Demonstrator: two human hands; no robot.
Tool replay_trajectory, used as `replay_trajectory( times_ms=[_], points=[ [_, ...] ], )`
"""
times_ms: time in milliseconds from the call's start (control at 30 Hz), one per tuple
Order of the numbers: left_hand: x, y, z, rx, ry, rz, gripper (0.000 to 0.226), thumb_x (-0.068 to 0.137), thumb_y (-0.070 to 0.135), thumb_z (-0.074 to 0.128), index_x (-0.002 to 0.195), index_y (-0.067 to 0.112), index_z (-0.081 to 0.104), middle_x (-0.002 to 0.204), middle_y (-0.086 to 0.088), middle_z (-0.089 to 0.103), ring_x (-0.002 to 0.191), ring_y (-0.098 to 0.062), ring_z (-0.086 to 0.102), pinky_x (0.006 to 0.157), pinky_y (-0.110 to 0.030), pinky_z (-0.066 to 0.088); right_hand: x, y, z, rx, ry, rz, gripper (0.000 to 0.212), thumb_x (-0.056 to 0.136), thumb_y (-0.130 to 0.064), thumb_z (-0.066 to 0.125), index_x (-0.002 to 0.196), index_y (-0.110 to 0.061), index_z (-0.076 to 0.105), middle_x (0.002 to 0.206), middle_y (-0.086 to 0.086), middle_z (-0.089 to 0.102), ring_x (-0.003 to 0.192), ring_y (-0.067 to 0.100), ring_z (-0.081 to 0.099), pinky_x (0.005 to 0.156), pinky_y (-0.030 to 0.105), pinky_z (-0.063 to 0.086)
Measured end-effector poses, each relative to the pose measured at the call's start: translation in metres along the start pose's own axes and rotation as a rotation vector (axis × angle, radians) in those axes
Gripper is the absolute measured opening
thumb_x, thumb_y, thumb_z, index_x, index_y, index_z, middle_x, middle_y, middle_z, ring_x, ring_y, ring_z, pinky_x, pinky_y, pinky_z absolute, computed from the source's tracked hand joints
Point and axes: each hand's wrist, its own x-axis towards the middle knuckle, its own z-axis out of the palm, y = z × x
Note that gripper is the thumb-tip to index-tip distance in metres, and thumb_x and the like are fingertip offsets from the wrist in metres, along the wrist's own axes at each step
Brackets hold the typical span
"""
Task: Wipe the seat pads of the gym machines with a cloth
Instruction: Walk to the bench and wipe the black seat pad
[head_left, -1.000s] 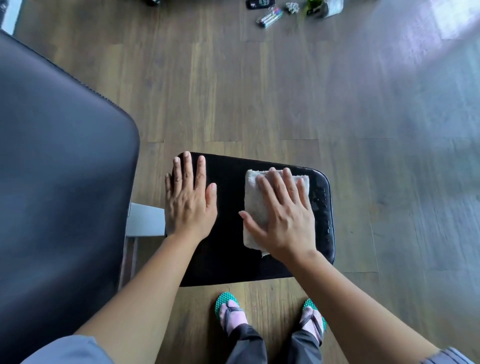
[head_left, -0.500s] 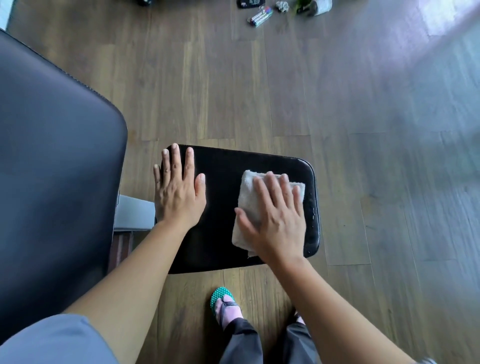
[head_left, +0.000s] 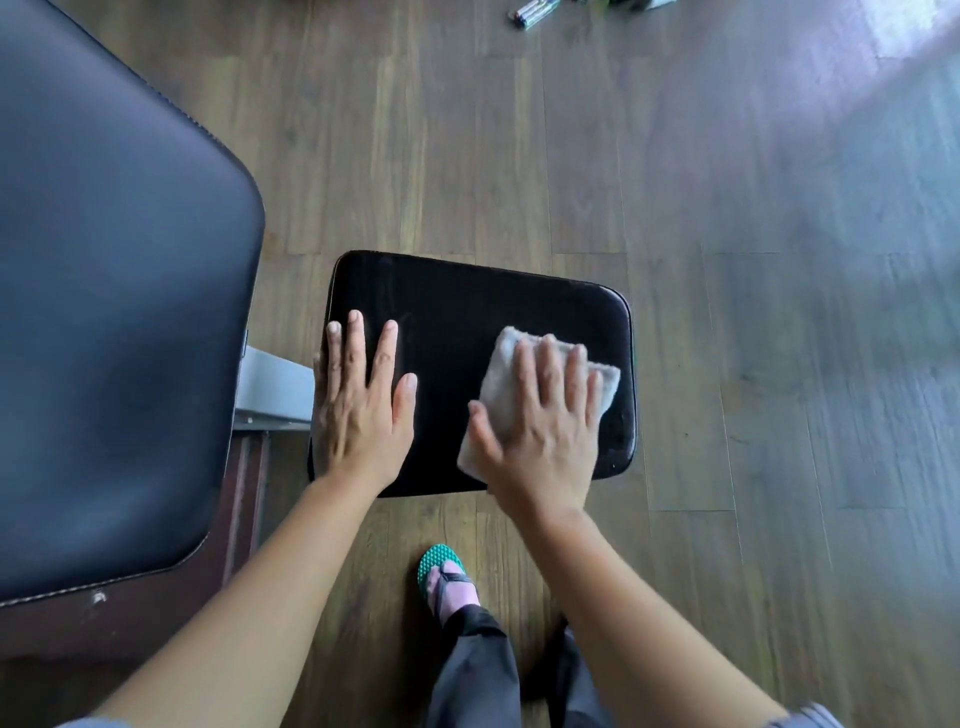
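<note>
My right hand (head_left: 540, 421) presses flat on the cloth (head_left: 498, 374), hiding most of it; my left hand (head_left: 361, 410), fingers straight, rests on the seat pad (head_left: 467, 306).

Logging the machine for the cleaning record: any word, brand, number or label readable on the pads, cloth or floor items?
None readable.
The black seat pad, the cloth and the big pad show no print.
The pen-like items on the floor are too small and blurred.
</note>
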Motion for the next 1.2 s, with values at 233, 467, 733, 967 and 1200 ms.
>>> replay_trajectory(
  times_ms=[233, 467, 733, 967, 1200],
  points=[
    [-0.009, -0.001, 0.002, 0.029, 0.015, 0.001, 0.058, 0.098, 0.041, 0.025, 0.15, 0.018, 0.028, 0.159, -0.015, 0.018, 0.147, -0.035, 0.014, 0.118, -0.047, 0.014, -0.015, 0.032, -0.001, 0.066, 0.086, -0.108, 0.069, 0.085, -0.057, 0.052, 0.14, -0.015, 0.047, 0.149, 0.009, 0.04, 0.142, 0.03, 0.028, 0.117, 0.047, 0.018],
    [-0.009, 0.004, 0.002, 0.057, 0.022, -0.007, 0.056, 0.098, 0.038, 0.026, 0.15, 0.016, 0.03, 0.157, -0.018, 0.02, 0.145, -0.038, 0.016, 0.117, -0.05, 0.017, 0.021, 0.056, -0.011, 0.191, 0.142, 0.298, 0.08, 0.08, -0.063, 0.048, 0.143, -0.015, 0.038, 0.148, 0.011, 0.039, 0.138, 0.033, 0.032, 0.113, 0.046, 0.025],
    [0.002, 0.022, -0.005, 0.006, 0.018, -0.046, 0.06, 0.096, 0.041, 0.026, 0.148, 0.012, 0.032, 0.157, -0.019, 0.019, 0.146, -0.038, 0.014, 0.116, -0.054, 0.016, 0.009, 0.044, -0.008, 0.078, 0.101, 0.193, 0.093, 0.073, -0.074, 0.051, 0.145, -0.016, 0.036, 0.152, 0.011, 0.033, 0.142, 0.033, 0.022, 0.115, 0.047, 0.018],
    [0.051, 0.073, 0.0, -0.034, -0.013, 0.07, 0.065, 0.095, 0.047, 0.018, 0.15, 0.013, 0.025, 0.159, -0.018, 0.013, 0.148, -0.035, 0.005, 0.118, -0.049, 0.006, 0.083, 0.05, -0.016, 0.16, 0.068, 0.312, 0.091, 0.074, -0.072, 0.051, 0.144, -0.019, 0.029, 0.14, 0.007, 0.04, 0.123, 0.03, 0.04, 0.102, 0.04, 0.034],
    [0.065, 0.08, 0.014, 0.029, -0.051, 0.096, 0.067, 0.094, 0.051, 0.011, 0.152, 0.018, 0.019, 0.16, -0.015, 0.011, 0.148, -0.033, 0.004, 0.118, -0.047, 0.002, 0.104, 0.065, -0.021, 0.34, 0.024, 0.451, 0.075, 0.073, -0.07, 0.057, 0.135, -0.03, 0.041, 0.123, 0.001, 0.054, 0.112, 0.025, 0.051, 0.088, 0.033, 0.036]
  ],
)
